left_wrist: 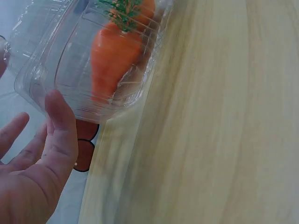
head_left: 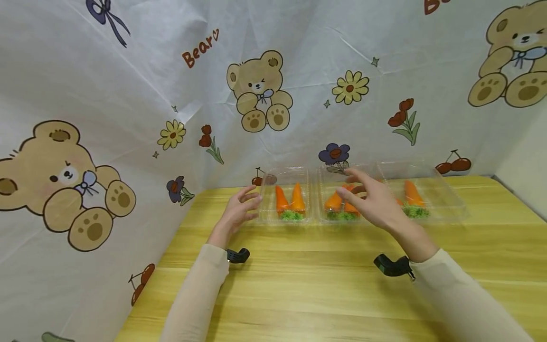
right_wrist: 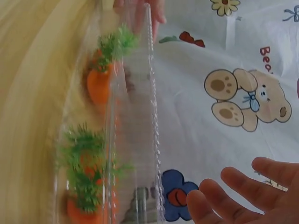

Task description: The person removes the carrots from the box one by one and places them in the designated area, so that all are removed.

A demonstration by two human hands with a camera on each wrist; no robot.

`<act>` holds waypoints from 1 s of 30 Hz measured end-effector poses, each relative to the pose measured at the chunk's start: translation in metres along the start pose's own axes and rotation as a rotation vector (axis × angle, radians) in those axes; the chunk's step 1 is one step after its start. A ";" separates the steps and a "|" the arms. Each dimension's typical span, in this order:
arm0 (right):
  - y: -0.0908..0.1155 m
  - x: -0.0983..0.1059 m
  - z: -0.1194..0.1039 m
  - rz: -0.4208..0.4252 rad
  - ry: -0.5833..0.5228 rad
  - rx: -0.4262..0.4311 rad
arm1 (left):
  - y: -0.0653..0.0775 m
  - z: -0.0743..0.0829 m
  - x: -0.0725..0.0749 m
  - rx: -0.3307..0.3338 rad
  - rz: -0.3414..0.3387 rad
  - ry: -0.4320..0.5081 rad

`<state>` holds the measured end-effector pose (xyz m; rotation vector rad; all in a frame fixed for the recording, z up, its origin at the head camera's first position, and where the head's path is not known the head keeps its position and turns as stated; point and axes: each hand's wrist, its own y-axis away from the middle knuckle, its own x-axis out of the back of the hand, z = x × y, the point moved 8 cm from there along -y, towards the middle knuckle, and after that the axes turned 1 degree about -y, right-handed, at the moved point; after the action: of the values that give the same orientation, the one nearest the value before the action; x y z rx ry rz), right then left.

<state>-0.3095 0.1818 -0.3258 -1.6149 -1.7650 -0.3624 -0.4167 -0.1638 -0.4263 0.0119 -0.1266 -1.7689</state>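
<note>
Three clear plastic boxes stand side by side along the back of the table. The left plastic box point(head_left: 268, 214) holds two orange toy carrots point(head_left: 297, 199) with green tops. Several carrots point(head_left: 334, 202) lie in the middle plastic box point(head_left: 319, 219), partly behind my right hand point(head_left: 376, 199). That hand hovers over the box with spread, slightly bent fingers and holds nothing. My left hand point(head_left: 237, 209) is at the left box's outer side, its thumb against or just by a corner, fingers loose. In the right plastic box point(head_left: 450, 209) a carrot point(head_left: 412, 194) shows.
The wooden table point(head_left: 299, 280) stretches in front of the boxes. A white sheet point(head_left: 307, 114) printed with bears and flowers hangs behind and to the left. Black wrist cameras stick out from the left wrist point(head_left: 238, 256) and the right wrist point(head_left: 391, 265).
</note>
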 end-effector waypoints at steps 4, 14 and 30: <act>-0.001 -0.013 -0.004 -0.001 -0.018 0.001 | 0.000 -0.004 0.001 0.015 0.014 0.007; -0.002 -0.038 -0.006 -0.024 -0.076 0.007 | 0.002 -0.011 0.001 0.068 0.028 0.043; 0.003 -0.087 -0.015 -0.143 -0.231 -0.035 | 0.018 -0.016 0.002 0.057 0.067 0.089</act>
<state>-0.3044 0.1069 -0.3730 -1.6123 -2.0653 -0.2830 -0.3981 -0.1703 -0.4407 0.1258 -0.1118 -1.6941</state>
